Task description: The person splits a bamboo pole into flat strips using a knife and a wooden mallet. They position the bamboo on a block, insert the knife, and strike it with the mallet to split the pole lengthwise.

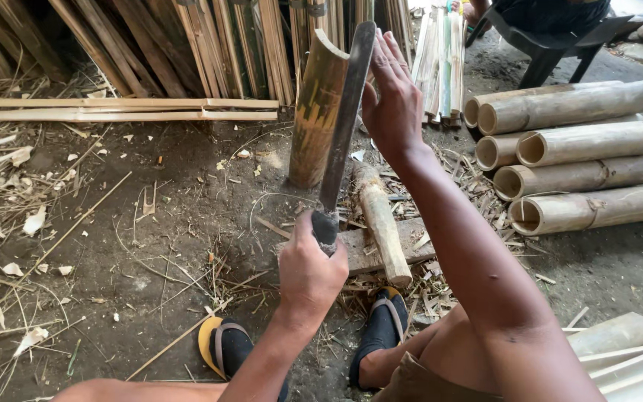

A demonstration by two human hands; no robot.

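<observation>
On the left, split bamboo strips [113,109] lie flat on the dirt floor [150,223], with thin shavings and chips scattered around them; more slats lean in a row against the back. These look like pieces already worked.

Near the middle, the left hand [308,272] has its fingers closed tight round the handle of a long dark blade [344,119], which points up and away. The blade's edge rests against the top rim of a half-round bamboo section [318,112] that stands upright on the floor. As far as can be seen, the blade has not yet sunk into this piece, so the split looks only begun. A short wooden club [381,223] lies across a flat board [366,249] just below.

The right hand [392,97] is open, fingers straight, its palm against the back of the blade near the tip, holding nothing.

On the right, whole round bamboo lengths [582,149] lie stacked and uncut, so by the look of it much work remains. A dark plastic chair [552,41] stands behind them.
</observation>
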